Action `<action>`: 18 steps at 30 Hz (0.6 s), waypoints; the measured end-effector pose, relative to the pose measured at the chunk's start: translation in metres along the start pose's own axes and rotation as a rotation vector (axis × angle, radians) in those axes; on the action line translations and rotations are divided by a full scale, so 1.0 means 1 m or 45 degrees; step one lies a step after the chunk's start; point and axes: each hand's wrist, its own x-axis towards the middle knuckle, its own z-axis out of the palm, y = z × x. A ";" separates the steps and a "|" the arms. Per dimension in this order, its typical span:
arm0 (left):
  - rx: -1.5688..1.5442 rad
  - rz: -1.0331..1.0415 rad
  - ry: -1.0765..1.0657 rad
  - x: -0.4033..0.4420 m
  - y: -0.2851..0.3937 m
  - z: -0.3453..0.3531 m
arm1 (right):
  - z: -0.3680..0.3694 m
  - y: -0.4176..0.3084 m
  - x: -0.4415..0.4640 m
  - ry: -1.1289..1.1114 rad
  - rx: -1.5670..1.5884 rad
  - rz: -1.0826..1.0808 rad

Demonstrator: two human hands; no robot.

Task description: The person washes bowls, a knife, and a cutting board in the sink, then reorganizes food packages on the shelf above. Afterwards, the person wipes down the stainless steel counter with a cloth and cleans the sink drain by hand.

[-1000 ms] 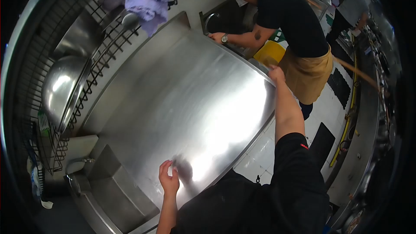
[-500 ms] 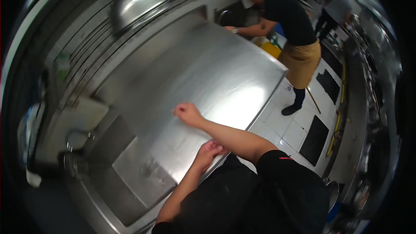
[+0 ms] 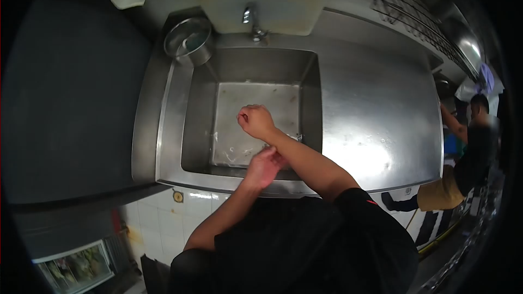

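My right hand (image 3: 256,121) is closed in a loose fist above the sink basin (image 3: 259,95), with nothing visible in it. Just below, my left hand (image 3: 262,169) rests against the underside of my right forearm (image 3: 305,155), its thumb on the near side and its other fingers partly hidden behind the arm. Both hands hang over the near part of the basin. A chrome faucet (image 3: 257,30) stands at the back rim; no running water shows.
A steel pot (image 3: 189,41) sits at the sink's back left corner. To the right stretches a steel counter (image 3: 376,92), with a wire rack (image 3: 403,0) above. A co-worker (image 3: 468,158) stands beyond the counter's right end. A dark panel (image 3: 71,103) borders the left.
My view has swung left from the counter to the sink, so my hands are now over the basin. My left hand stays by my right forearm; my right fist stays closed.
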 end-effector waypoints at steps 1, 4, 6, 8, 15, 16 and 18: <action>-0.098 0.080 0.094 -0.002 0.014 -0.007 | 0.011 0.001 0.003 -0.014 -0.025 -0.004; -0.325 -0.033 -0.109 -0.013 0.060 -0.034 | 0.038 0.030 0.009 -0.042 -0.038 0.028; 0.018 0.445 -0.097 -0.031 0.118 -0.023 | 0.049 0.080 0.012 -0.063 -0.069 0.220; 1.038 0.967 0.372 -0.019 0.186 -0.052 | 0.044 0.147 0.015 -0.240 -0.250 0.403; 3.033 0.891 1.274 0.043 0.248 -0.136 | 0.039 0.344 0.008 -0.789 -0.884 0.348; 2.996 0.950 1.267 0.049 0.249 -0.138 | 0.045 0.363 0.010 -0.909 -1.136 0.208; 2.973 0.912 1.303 0.048 0.246 -0.141 | 0.060 0.393 0.009 -1.112 -1.402 -0.044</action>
